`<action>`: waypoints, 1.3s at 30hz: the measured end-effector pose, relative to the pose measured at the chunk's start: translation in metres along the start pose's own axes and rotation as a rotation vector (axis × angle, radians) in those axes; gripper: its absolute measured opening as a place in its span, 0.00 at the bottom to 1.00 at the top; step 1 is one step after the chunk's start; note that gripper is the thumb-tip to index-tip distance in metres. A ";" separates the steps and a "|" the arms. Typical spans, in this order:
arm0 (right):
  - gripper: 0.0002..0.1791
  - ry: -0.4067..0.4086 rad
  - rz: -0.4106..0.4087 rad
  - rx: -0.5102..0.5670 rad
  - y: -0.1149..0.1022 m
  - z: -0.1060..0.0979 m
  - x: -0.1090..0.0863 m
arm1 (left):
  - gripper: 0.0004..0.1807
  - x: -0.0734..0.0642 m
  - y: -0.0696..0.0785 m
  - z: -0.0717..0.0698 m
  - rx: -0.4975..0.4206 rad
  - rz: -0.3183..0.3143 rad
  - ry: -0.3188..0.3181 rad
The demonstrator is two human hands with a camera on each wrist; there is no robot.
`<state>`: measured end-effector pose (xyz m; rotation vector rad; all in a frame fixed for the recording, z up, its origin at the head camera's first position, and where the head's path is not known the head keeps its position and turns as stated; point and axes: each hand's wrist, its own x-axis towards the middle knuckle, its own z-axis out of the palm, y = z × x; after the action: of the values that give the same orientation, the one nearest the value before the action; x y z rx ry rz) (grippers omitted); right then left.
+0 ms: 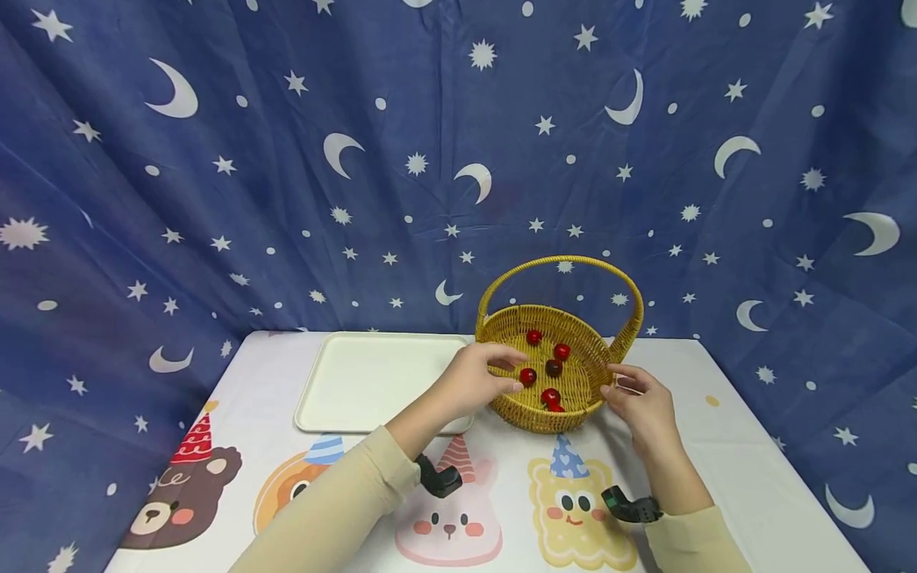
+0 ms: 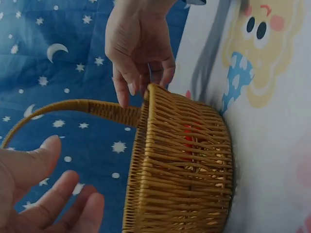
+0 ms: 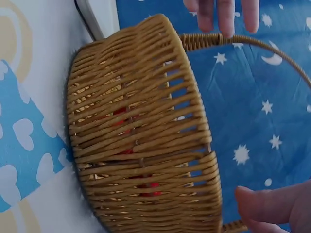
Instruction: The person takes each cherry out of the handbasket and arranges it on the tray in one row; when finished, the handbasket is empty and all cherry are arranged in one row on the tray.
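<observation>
A woven yellow-brown basket with a tall arched handle stands on the table. Several small round fruits lie inside it, mostly glossy red ones and a darker one. My left hand hovers over the basket's left side, fingers loosely bent and nothing between them. At the right rim, near the foot of the handle, is my right hand, its fingers relaxed. In the right wrist view, the right thumb is just apart from the rim. Weave hides most of the fruit in both wrist views.
A white rectangular tray lies left of the basket, partly behind my left forearm. The table has a white cloth printed with cartoon figures. A blue curtain with moons and stars hangs behind the table.
</observation>
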<state>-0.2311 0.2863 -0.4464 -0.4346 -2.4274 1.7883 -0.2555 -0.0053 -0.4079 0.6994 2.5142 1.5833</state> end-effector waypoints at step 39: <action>0.21 -0.148 0.186 0.277 0.025 -0.008 0.020 | 0.21 0.086 -0.027 0.068 0.331 -0.128 -0.378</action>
<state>-0.2439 0.3058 -0.4691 -0.5312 -2.2411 2.2703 -0.3197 0.0781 -0.4491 0.7674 2.4876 0.8997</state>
